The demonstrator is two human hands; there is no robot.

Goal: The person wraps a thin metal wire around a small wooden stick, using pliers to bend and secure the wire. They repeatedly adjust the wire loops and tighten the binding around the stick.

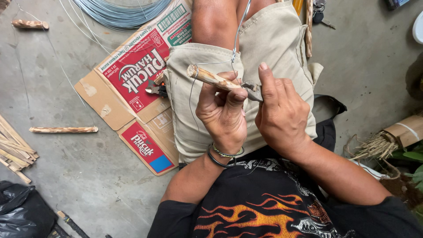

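Note:
My left hand (222, 112) grips a short mottled wooden stick (209, 77) over my lap, its free end pointing up and to the left. My right hand (280, 112) pinches the stick's other end, where a thin metal wire (238, 35) meets it. The wire runs from the stick up past my knee. A second thin strand loops down beside my left hand. Both hands are above my beige shorts (273, 39).
A flattened red and brown cardboard box (132, 79) lies on the concrete floor at left, pliers (156, 88) on it. A wire coil (121, 11) sits at top. Loose sticks (64, 129) and a bamboo bundle (13, 147) lie left; dry fibre (374, 147) lies right.

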